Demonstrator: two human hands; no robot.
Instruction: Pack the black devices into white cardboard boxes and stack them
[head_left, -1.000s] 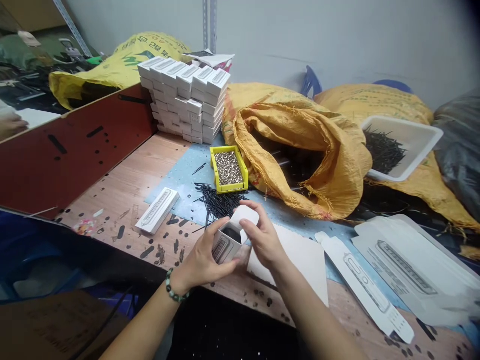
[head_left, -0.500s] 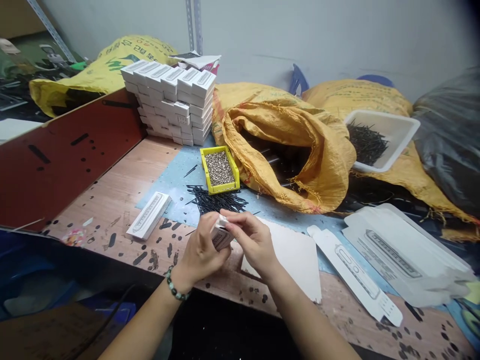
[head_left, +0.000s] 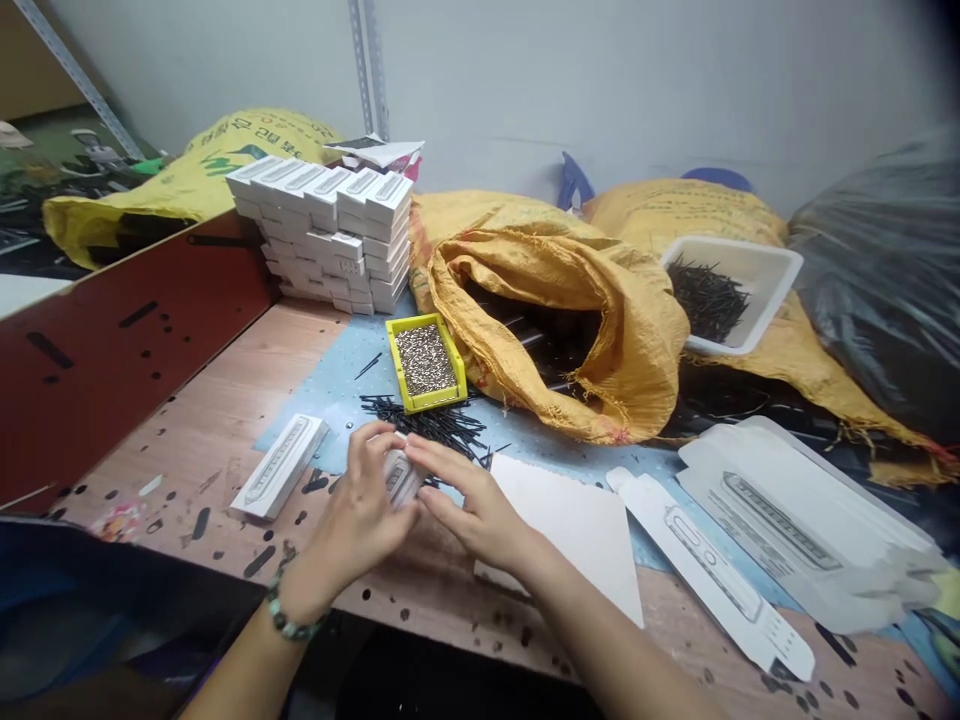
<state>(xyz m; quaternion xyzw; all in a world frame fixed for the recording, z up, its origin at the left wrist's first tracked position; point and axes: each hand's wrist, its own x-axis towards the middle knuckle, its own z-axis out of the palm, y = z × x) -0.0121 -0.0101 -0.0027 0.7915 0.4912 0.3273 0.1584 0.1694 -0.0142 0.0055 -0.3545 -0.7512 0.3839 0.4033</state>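
I've got printed white box [head_left: 402,480] gripped between left hand [head_left: 358,510] and right hand [head_left: 480,512], thin black pieces [head_left: 442,428] just beyond!

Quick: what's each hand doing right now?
Left hand: curled around a small white box, holding it.
Right hand: fingers at the box's upper end; can't tell whether it grips.

Pale wall [head_left: 637,90], perforated metal post [head_left: 367,70], yellow printed sack [head_left: 184,180] behind red-brown partition [head_left: 97,385], dark plastic bag [head_left: 892,280]
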